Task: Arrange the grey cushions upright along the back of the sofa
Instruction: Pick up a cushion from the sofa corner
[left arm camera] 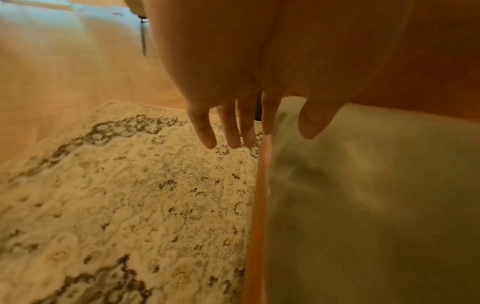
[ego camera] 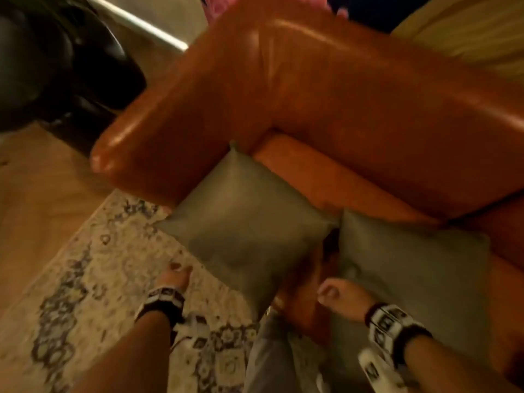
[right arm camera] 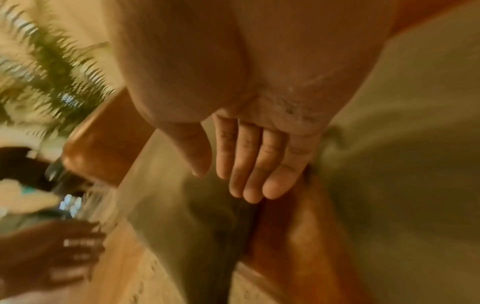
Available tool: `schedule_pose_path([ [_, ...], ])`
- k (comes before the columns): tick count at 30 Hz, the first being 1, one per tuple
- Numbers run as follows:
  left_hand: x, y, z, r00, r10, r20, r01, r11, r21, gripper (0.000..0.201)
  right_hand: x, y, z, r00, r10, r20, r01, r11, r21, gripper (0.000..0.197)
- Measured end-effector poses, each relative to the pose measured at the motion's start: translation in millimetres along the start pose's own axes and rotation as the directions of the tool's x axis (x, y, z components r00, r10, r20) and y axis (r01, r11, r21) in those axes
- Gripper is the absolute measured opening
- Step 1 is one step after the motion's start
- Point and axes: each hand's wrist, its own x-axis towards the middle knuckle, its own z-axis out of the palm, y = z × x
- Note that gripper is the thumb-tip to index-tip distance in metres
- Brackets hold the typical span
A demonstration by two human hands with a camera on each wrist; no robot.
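Note:
Two grey cushions lie flat on the seat of an orange leather sofa (ego camera: 354, 89). The left cushion (ego camera: 243, 222) sits by the armrest and overhangs the seat's front edge; the right cushion (ego camera: 411, 268) lies beside it. My left hand (ego camera: 177, 275) hangs over the rug just left of the left cushion (left arm camera: 363, 205), fingers (left arm camera: 231, 131) straight, holding nothing. My right hand (ego camera: 337, 295) hovers above the gap between the cushions, fingers (right arm camera: 252, 164) extended and empty. Both cushions (right arm camera: 402, 164) show in the right wrist view.
A patterned cream rug (ego camera: 93, 293) covers the wooden floor (ego camera: 37, 199) in front of the sofa. A dark armchair (ego camera: 56, 69) stands to the far left of the sofa's armrest (ego camera: 170, 120). A green plant (right arm camera: 52, 67) appears blurred in the right wrist view.

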Motion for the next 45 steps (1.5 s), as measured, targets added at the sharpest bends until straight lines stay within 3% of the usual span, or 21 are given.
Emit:
schedule_pose_path([
  [3, 40, 22, -13, 0.998, -0.050, -0.035, 0.044, 0.987, -0.152, 0.053, 60, -21, 25, 0.996, 0.069, -0.064, -0.057, 0.984, 0.169, 0.011],
  [5, 62, 32, -15, 0.996, -0.094, -0.001, 0.091, 0.966, -0.244, 0.057, 88, -26, 45, 0.981, 0.170, -0.092, -0.151, 0.971, 0.183, 0.042],
  [7, 75, 34, -10, 0.988, -0.126, 0.091, 0.153, 0.898, -0.413, 0.054, 107, -28, 65, 0.969, 0.240, -0.063, -0.204, 0.915, 0.348, 0.080],
  [9, 81, 38, -6, 0.976, -0.107, 0.189, 0.205, 0.742, -0.638, 0.027, 119, -28, 79, 0.967, 0.253, -0.030, -0.184, 0.772, 0.609, 0.124],
  [10, 82, 40, -4, 0.974, -0.077, 0.212, 0.209, 0.658, -0.723, 0.019, 122, -25, 83, 0.969, 0.245, -0.032, -0.154, 0.702, 0.696, 0.131],
  [12, 78, 45, -2, 0.973, 0.007, 0.230, 0.188, 0.550, -0.814, 0.023, 121, -28, 81, 0.971, 0.226, -0.072, -0.081, 0.598, 0.797, 0.116],
  [14, 70, 59, -8, 0.965, 0.111, 0.236, 0.136, 0.559, -0.818, 0.025, 96, -56, 58, 0.962, 0.247, -0.117, -0.022, 0.497, 0.867, 0.095],
  [16, 58, 84, -21, 0.939, 0.237, 0.250, 0.057, 0.610, -0.791, 0.028, 72, -74, 32, 0.961, 0.221, -0.166, 0.063, 0.412, 0.909, 0.055],
  [17, 51, 100, -29, 0.918, 0.310, 0.248, -0.008, 0.640, -0.768, 0.028, 60, -77, 19, 0.956, 0.214, -0.202, 0.108, 0.382, 0.918, 0.044],
  [20, 49, 153, -49, 0.859, 0.481, 0.174, -0.245, 0.686, -0.685, 0.023, 34, -78, -27, 0.932, 0.199, -0.303, 0.267, 0.186, 0.945, 0.045],
  [22, 49, 194, -56, 0.849, 0.525, 0.059, -0.400, 0.712, -0.577, 0.030, 25, -73, -57, 0.917, 0.180, -0.356, 0.344, 0.096, 0.934, 0.054],
  [24, 56, 232, -57, 0.873, 0.487, -0.041, -0.436, 0.739, -0.513, 0.049, 29, -76, -78, 0.891, 0.155, -0.427, 0.404, 0.162, 0.901, 0.068],
  [26, 58, 274, -47, 0.872, 0.485, 0.065, -0.379, 0.755, -0.535, 0.074, 40, -85, -98, 0.842, 0.117, -0.526, 0.436, 0.427, 0.792, 0.080],
  [28, 59, 310, -32, 0.801, 0.560, 0.209, -0.388, 0.753, -0.531, 0.086, 57, -92, -112, 0.820, 0.093, -0.565, 0.407, 0.598, 0.690, 0.095],
  [30, 53, 341, -17, 0.735, 0.620, 0.276, -0.411, 0.730, -0.547, 0.085, 69, -99, -131, 0.774, 0.156, -0.614, 0.444, 0.558, 0.701, 0.100],
  [32, 43, 364, -5, 0.718, 0.629, 0.297, -0.425, 0.734, -0.529, 0.085, 76, -104, -153, 0.731, 0.268, -0.628, 0.470, 0.470, 0.747, 0.091],
  [36, 18, 391, 22, 0.646, 0.647, 0.404, -0.400, 0.738, -0.544, 0.070, 74, -105, -196, 0.731, 0.344, -0.590, 0.470, 0.373, 0.800, 0.064],
  [40, -10, 390, 55, 0.666, 0.630, 0.400, -0.388, 0.750, -0.535, 0.060, 62, -80, -203, 0.665, 0.393, -0.635, 0.533, 0.346, 0.772, 0.058],
  [45, -8, 380, 78, 0.664, 0.660, 0.351, -0.461, 0.731, -0.504, 0.073, 60, -56, -202, 0.666, 0.446, -0.598, 0.405, 0.457, 0.792, 0.083],
])
